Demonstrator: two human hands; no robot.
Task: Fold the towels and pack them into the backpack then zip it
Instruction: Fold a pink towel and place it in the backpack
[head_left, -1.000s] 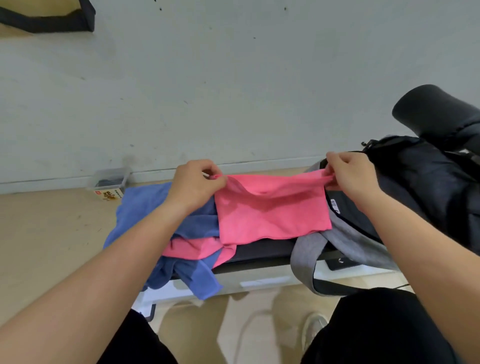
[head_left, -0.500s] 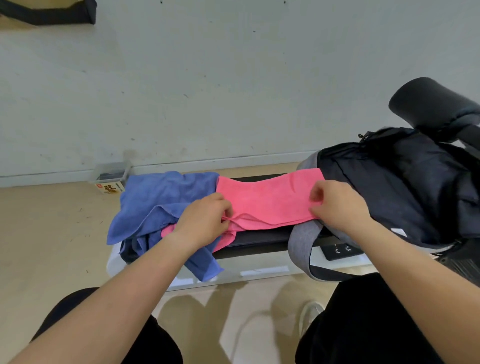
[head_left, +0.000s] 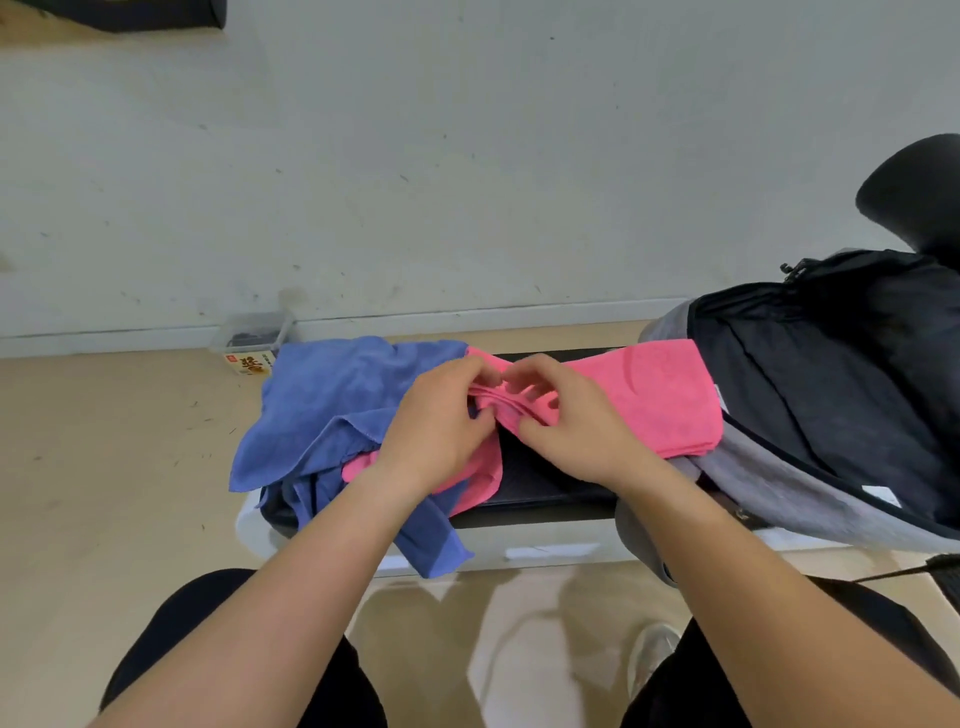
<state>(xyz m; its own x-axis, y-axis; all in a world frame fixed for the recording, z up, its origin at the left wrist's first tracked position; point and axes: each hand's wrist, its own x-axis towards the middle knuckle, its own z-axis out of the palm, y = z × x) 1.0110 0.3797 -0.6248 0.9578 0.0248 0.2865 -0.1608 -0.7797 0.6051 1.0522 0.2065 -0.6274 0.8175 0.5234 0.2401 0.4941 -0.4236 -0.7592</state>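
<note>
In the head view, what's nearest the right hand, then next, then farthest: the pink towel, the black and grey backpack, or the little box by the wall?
1. Pink cloth towel: pinched in the right hand.
2. Black and grey backpack: just to its right.
3. Small box: far left, by the wall.

Left hand (head_left: 436, 426), right hand (head_left: 566, 431) close together, seemingly pinching.

Both hands, left (head_left: 441, 426) and right (head_left: 566, 421), pinch the pink towel's (head_left: 654, 400) gathered left edge beside the backpack (head_left: 831, 395).
</note>
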